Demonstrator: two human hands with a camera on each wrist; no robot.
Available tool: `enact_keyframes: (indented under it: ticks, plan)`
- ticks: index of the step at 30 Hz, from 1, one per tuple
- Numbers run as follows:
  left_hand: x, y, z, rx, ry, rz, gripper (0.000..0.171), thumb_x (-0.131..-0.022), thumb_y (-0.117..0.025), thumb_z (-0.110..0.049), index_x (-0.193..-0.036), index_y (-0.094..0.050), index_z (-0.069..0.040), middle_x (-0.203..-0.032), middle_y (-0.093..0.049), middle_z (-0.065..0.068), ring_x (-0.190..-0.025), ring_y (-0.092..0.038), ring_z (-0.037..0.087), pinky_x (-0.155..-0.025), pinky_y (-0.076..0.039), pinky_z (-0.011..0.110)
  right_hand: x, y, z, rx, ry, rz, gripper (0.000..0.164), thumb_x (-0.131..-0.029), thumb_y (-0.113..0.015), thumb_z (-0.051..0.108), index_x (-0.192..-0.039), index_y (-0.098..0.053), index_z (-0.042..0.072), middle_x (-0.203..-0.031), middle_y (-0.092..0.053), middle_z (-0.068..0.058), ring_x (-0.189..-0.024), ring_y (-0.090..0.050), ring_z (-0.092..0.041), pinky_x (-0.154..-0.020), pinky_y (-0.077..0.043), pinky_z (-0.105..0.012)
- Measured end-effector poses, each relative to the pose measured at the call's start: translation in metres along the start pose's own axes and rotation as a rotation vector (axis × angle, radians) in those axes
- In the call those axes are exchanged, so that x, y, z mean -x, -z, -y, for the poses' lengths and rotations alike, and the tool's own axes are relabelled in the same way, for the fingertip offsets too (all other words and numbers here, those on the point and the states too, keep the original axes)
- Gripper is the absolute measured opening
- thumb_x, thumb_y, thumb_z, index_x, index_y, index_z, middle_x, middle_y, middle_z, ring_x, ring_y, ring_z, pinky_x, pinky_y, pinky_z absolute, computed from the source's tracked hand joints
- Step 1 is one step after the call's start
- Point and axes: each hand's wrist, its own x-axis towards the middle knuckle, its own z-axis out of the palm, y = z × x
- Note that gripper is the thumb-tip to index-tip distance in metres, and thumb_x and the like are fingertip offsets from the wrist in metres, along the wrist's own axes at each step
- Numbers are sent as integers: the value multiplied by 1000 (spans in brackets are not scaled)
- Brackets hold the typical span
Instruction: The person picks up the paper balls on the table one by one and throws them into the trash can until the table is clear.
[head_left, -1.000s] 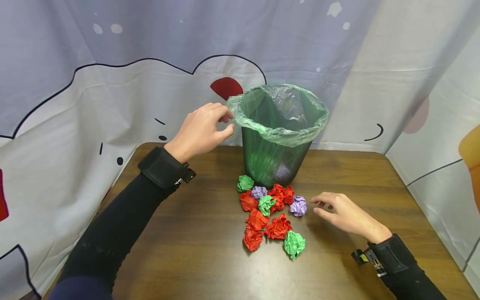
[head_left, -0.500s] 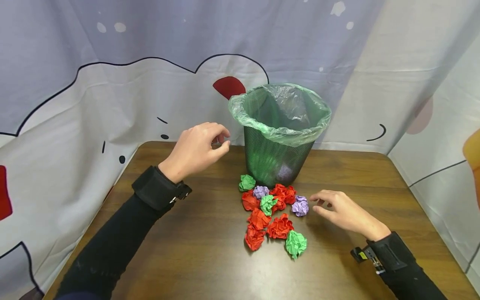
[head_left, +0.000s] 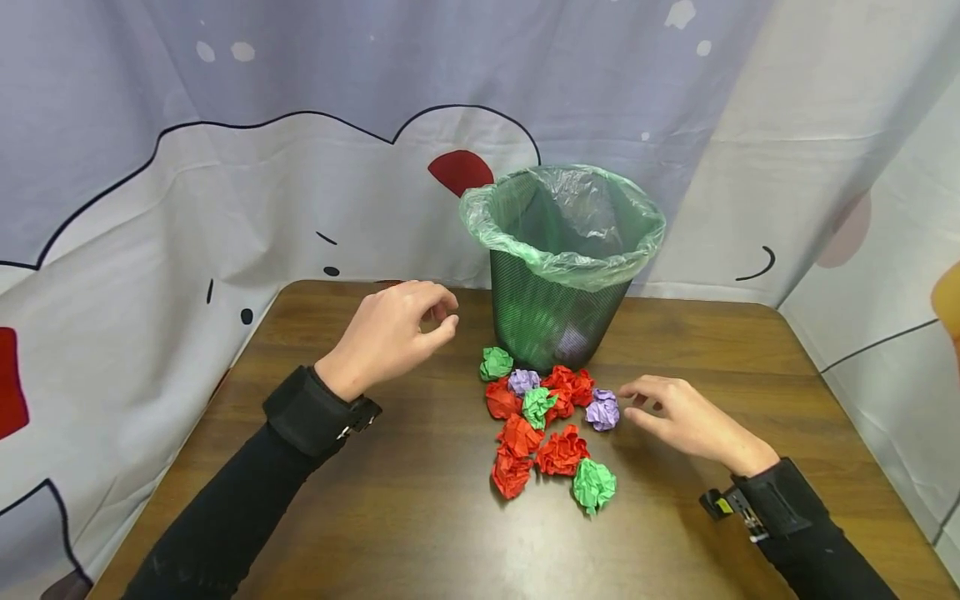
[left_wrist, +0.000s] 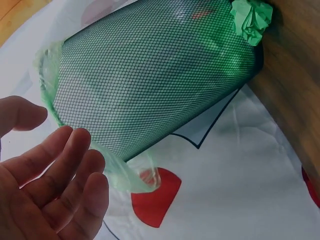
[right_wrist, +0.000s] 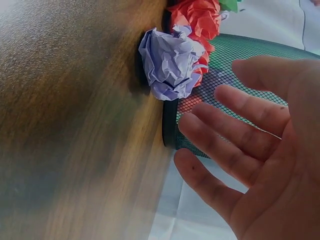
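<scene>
My head camera looks forward and down on the table (head_left: 367, 517); my wrist cameras, close in and tilted sideways, look past left hand (left_wrist: 50, 185) and right hand (right_wrist: 275, 170), all sharing the bin (head_left: 555, 308).

Head view bright, even | pale glare on tabletop (head_left: 450, 508) | soft shadows

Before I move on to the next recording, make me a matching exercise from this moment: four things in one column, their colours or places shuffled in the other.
Things:
1. left hand
2. right hand
3. mesh bin
4. bin liner

Colours or places:
A. beside the rightmost purple paper ball
B. translucent green, folded over a top edge
C. left of the mesh bin in the head view
D. on the table, beyond the red paper balls

Right pairs: 1-C, 2-A, 3-D, 4-B
</scene>
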Motion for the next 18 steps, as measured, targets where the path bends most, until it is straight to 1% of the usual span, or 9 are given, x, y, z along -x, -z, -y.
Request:
enact_keyframes:
  ticks: [6,10,14,18]
  plan:
    - [10,-8,-1,19,8,20,10,-92,-63,-24,-96,-71,-19,-84,-65,-8,-75,-58,10,-63,-47,29,-4,-1,0,1,4,6,29,-92,-71,14,-120,-69,5,-110,-73,-8,-90,-67,-11,-74,-57,-36]
    - [17,-16,-1,35,10,31,9,-91,-63,-23,-96,-71,-18,-83,-65,-8,-74,-60,10,-64,-48,28,-7,-1,0,0,19,-2,30,-91,-72,14,-120,-69,4,-110,-72,-9,-91,-68,-16,-74,-57,-39]
    - [23,-24,-1,49,18,51,9,-91,-64,-23,-96,-71,-19,-83,-64,-9,-73,-58,8,-63,-47,28,-9,-3,0,2,34,-8,31,-91,-72,13,-120,-69,4,-110,-72,-10,-93,-69,-21,-75,-57,-42]
    - [29,-31,-1,64,33,72,9,-91,-64,-23,-96,-71,-19,-83,-64,-8,-74,-58,8,-64,-47,27,-11,-4,-2,12,37,-7,33,-90,-73,14,-122,-68,6,-112,-71,-10,-96,-68,-23,-77,-56,-43]
